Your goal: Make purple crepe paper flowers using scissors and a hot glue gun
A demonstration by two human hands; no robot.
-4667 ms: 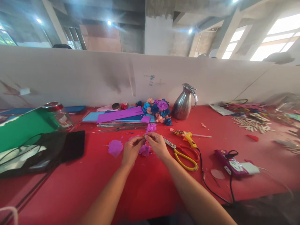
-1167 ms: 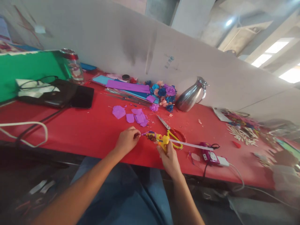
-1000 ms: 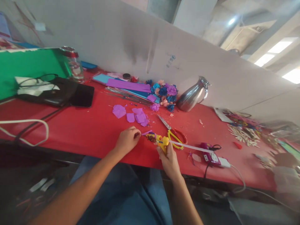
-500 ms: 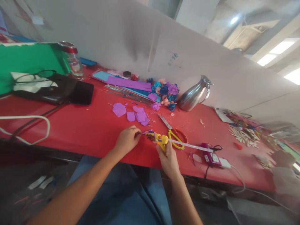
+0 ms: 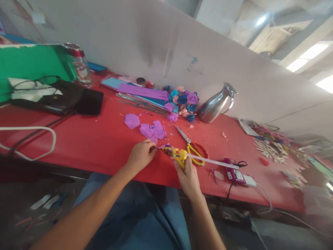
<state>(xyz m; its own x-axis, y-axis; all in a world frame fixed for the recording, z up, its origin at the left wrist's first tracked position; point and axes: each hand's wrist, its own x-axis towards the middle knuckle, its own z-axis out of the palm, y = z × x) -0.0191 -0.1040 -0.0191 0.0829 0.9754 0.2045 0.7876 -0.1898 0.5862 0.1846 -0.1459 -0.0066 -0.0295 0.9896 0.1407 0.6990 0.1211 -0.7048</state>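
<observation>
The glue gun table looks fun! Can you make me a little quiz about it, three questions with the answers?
1. Which hand is holding the yellow glue gun?
2. Fill in the colour: the cut paper pieces on the table just beyond the left hand are ____.
3. True or false: the scissors lie on the red table, in neither hand.

Key: 1. The right hand. 2. Purple. 3. True.

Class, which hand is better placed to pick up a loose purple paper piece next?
Probably the left hand: it is nearer the purple paper pieces, while the right hand is wrapped around the yellow glue gun.
</observation>
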